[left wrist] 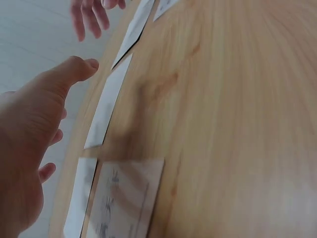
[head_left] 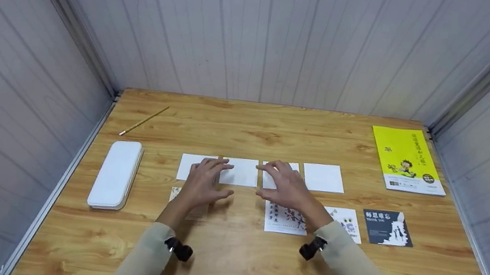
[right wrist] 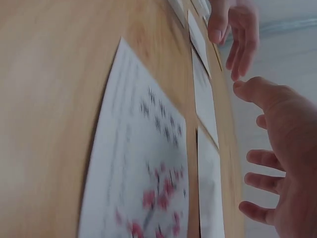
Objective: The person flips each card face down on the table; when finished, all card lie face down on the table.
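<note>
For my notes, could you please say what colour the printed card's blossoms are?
The blossoms are pink, clearest in the right wrist view.

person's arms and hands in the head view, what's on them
Two long, plain beige fabric sleeves, each with a small, blocky black device near its end. The left hand and right hand are ungloved.

Place: kinda a walled-in desk booth (head_left: pixel 357 43)
Walls (head_left: pixel 236 60): pale lined panels left, right and far
Corners: grey metal trim (head_left: pixel 69 16)
Tabletop (head_left: pixel 246 128): wood-grain
Stationery: pencil (head_left: pixel 144 121) far left, yellow booklet (head_left: pixel 397 150) far right, cards (head_left: pixel 242 172) between
</note>
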Demonstrator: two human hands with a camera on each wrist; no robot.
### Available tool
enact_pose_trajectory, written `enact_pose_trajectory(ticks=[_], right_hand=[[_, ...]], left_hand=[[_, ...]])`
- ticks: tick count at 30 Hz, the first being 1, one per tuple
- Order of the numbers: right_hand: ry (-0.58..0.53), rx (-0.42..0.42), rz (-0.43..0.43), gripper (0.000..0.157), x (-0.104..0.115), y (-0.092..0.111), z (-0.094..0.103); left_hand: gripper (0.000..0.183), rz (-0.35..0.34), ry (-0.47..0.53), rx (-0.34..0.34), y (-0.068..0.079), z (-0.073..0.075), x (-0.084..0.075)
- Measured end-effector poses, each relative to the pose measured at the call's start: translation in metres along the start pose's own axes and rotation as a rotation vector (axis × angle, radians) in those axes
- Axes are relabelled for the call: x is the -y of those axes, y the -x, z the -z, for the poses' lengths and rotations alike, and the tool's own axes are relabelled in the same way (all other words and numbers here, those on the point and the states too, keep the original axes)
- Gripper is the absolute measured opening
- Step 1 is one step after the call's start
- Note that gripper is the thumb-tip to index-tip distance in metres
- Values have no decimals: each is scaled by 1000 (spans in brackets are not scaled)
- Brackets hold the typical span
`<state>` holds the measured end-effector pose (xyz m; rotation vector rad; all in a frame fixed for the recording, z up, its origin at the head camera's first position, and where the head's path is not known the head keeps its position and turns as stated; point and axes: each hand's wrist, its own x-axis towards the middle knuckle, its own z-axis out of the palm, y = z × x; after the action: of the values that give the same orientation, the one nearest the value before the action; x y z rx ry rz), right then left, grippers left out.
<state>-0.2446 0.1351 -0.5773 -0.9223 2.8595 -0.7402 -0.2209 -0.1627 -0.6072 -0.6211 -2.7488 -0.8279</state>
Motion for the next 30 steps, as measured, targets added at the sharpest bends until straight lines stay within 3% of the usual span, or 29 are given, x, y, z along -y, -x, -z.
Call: enact_pose_trajectory(ticks=[4,9,13,22,26,30], right_hand=[[-5,33,35,73,20,-5,-15],[-2,59,82,76,46,-11,-35],[28,86,92,79,68,-15,-49],[53,141,52,84,102,-26,-70],[79,124,78,83,110,-31,-75],[99,111,79,83,115,-32,-79]], left_hand=[[67,44,25,-40,18,13,2],[67,121,36,-97,45,27,18],[70,199,10,-95,69,41,32],[82,315,9,15,107,74,48],[90,370,0,63,118,80,51],[100,369,7,84,123,80,54]])
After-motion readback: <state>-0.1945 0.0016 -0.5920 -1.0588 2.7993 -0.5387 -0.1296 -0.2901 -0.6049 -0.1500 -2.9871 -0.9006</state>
